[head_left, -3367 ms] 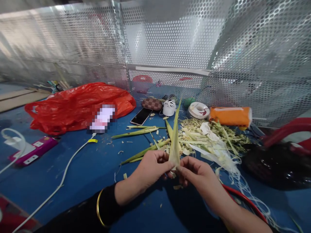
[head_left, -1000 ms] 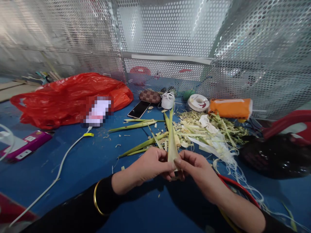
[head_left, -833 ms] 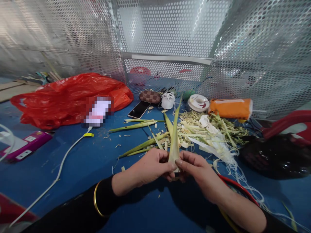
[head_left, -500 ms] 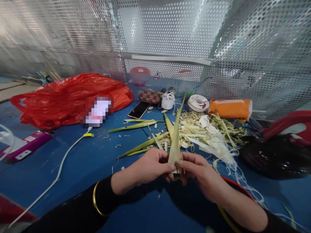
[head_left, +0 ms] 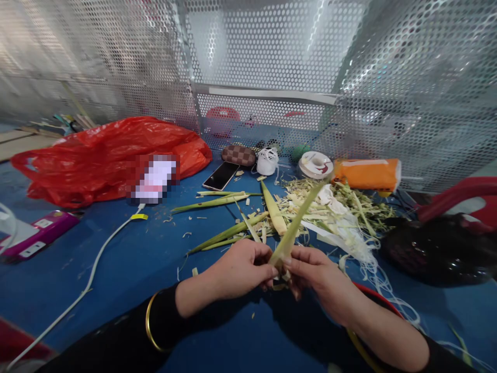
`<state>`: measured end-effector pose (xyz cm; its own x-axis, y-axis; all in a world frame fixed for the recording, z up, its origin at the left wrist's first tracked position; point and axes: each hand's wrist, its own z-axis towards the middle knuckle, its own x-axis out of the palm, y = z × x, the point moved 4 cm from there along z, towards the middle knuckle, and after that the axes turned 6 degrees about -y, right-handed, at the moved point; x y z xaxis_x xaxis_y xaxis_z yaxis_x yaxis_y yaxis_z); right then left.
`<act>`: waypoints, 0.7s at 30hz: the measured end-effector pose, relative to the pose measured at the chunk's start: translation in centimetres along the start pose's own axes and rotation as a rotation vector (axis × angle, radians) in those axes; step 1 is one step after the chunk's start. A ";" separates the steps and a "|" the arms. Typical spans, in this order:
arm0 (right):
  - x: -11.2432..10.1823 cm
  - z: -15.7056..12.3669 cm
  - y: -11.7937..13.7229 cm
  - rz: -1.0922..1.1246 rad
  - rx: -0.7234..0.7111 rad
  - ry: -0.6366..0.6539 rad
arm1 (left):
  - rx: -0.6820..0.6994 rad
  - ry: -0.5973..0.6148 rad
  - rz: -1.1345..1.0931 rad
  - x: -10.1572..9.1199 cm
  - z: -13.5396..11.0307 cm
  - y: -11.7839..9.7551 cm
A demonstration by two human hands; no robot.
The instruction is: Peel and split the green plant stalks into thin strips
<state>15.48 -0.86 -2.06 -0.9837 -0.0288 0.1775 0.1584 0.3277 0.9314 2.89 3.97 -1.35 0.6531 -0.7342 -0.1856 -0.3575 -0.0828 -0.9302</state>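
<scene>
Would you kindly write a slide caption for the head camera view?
Left hand and right hand hold a pointed plant piece above a blue surface littered with scraps.

Glare streaks the perforated panel point(head_left: 267, 54), soft shadow darkens the blue table point(head_left: 128, 274), and 1 phone point(head_left: 155, 178) is pixelated.

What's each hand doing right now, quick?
Left hand: closed, pinching the pointed green leaf near its base.
Right hand: closed, pinching the same leaf near its base.

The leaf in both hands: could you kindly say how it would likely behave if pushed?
The leaf is probably stiffish lengthwise, as it juts straight out from its held base. It is likely light, being slender. Its tapering tip would probably bend most easily.
</scene>
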 end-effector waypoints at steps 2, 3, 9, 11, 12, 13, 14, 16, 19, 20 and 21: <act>0.0 -0.1 0.0 0.116 0.061 0.006 | 0.008 -0.027 0.050 -0.2 0.0 -0.1; 0.1 -0.1 -0.1 0.164 0.082 0.015 | 0.011 -0.043 0.072 -0.3 0.0 -0.2; 0.0 0.0 -0.2 0.141 0.078 0.027 | 0.010 -0.054 0.082 -0.4 0.1 -0.1; -0.4 0.2 0.1 -0.011 -0.014 -0.075 | 0.011 -0.008 0.036 -0.1 0.1 0.0; -0.6 0.3 0.3 -0.087 -0.066 -0.127 | 0.011 0.010 0.029 0.0 0.1 0.1; -0.8 0.3 0.4 -0.147 -0.109 -0.164 | 0.008 0.021 0.031 0.1 0.1 0.1; -0.9 0.3 0.5 -0.188 -0.141 -0.188 | 0.004 0.026 0.038 0.2 0.1 0.2; -0.9 0.4 0.5 -0.220 -0.169 -0.193 | 0.005 0.006 0.066 0.3 0.1 0.4; -0.9 0.4 0.4 -0.239 -0.182 -0.175 | 0.074 -0.093 0.178 0.1 0.0 0.2; -0.8 0.4 0.3 -0.244 -0.185 -0.172 | 0.110 -0.138 0.231 0.0 -0.1 0.0; -0.8 0.5 0.3 -0.248 -0.187 -0.168 | 0.146 -0.180 0.285 -0.1 -0.2 -0.2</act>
<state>16.24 -0.31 -2.07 -0.9920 0.0754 -0.1016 -0.0894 0.1510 0.9845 2.78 3.96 -1.10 0.6525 -0.5825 -0.4846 -0.4515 0.2148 -0.8661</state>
